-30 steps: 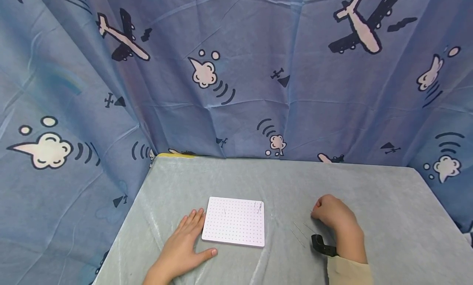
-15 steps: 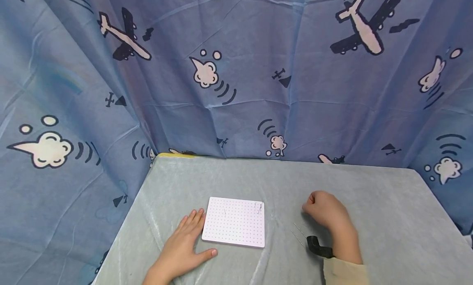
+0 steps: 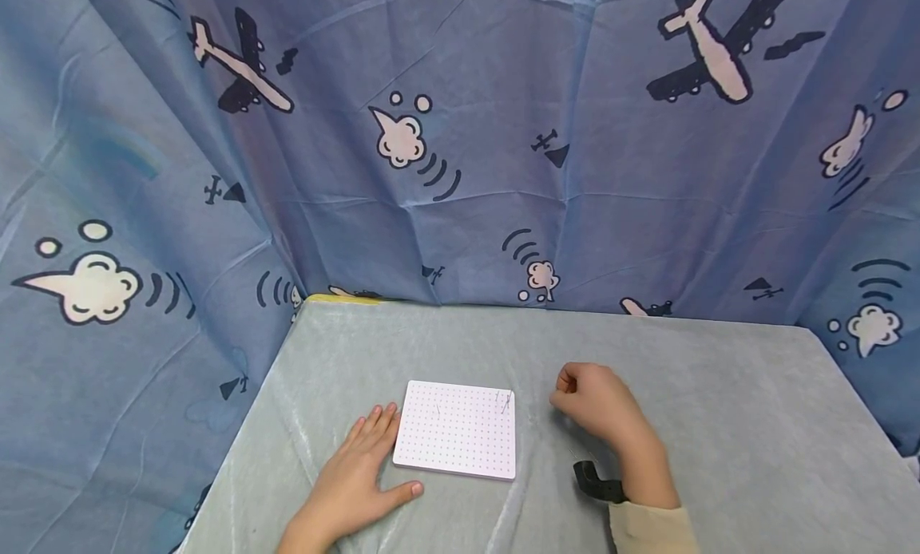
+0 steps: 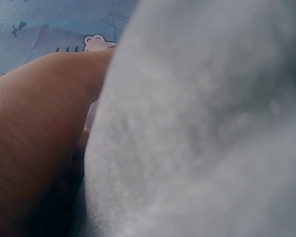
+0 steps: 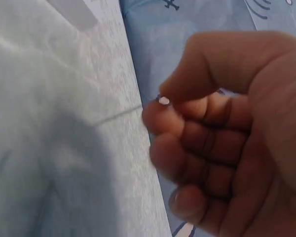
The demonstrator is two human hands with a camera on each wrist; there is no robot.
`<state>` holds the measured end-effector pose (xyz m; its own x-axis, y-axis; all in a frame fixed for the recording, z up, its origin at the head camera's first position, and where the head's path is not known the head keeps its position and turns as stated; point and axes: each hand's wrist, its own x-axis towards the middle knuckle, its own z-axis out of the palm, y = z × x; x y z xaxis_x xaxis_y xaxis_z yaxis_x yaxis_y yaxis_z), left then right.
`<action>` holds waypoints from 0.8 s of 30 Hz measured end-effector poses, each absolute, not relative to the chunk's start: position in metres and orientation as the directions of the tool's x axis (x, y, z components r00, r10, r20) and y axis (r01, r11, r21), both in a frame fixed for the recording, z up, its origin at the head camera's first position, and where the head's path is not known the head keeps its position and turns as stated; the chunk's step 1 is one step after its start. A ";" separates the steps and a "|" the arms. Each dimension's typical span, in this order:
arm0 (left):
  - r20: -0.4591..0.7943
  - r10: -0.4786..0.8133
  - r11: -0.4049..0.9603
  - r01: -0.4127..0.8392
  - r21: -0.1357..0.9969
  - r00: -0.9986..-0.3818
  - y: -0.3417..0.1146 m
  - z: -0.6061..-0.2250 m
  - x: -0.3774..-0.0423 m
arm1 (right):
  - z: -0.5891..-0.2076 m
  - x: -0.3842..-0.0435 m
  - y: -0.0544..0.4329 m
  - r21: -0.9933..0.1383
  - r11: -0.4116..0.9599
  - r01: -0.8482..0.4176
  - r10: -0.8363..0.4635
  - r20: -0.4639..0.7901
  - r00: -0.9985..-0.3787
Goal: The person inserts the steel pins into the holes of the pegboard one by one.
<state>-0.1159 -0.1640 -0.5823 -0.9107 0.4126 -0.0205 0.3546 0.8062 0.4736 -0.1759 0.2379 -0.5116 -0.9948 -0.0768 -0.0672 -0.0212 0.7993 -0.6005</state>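
L hand [image 3: 359, 468] is laid flat on grey table [image 3: 345, 338], fingers approx. straight and spread, thumb set wide. White perforated board [image 3: 454, 438] is placed just R of those fingertips, contact w/ edge unclear; judged light, stiff, best held by its rim. Thin upper-R pins [image 3: 506, 402] are seen at bd.'s far R corner, farther R of same fingertips. By R hand [image 3: 598, 402], clear of bd., slim pin [image 5: 118, 116] is pinched betw. thumb & index tips, shaft projecting beyond; judged v. light, stiff, apt to roll; best gripped nr. pale end.
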 end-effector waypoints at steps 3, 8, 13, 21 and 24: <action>-0.017 0.415 0.808 0.359 0.467 -0.910 -0.165 -0.583 -0.116 | -0.511 -0.177 0.232 -0.618 0.782 -0.087 -0.118 -0.010 -0.993; -0.011 0.416 0.813 0.367 0.452 -0.909 -0.165 -0.584 -0.116 | -0.508 -0.177 0.222 -0.666 0.735 -0.131 -0.155 0.022 -0.988; -0.010 0.414 0.814 0.365 0.452 -0.910 -0.164 -0.584 -0.116 | -0.507 -0.177 0.217 -0.707 0.686 -0.172 -0.204 0.040 -0.978; 0.002 0.421 0.815 0.380 0.437 -0.907 -0.163 -0.582 -0.117 | -0.507 -0.175 0.210 -0.747 0.643 -0.171 -0.246 0.010 -0.969; 0.009 0.423 0.816 0.385 0.432 -0.906 -0.163 -0.582 -0.117 | -0.506 -0.174 0.206 -0.753 0.631 -0.187 -0.254 0.027 -0.967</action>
<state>-0.1169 -0.1632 -0.5816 -0.9060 0.4231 0.0091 0.3852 0.8156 0.4318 -0.1738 0.2062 -0.5063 -0.9667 -0.2545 0.0270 -0.1870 0.6306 -0.7533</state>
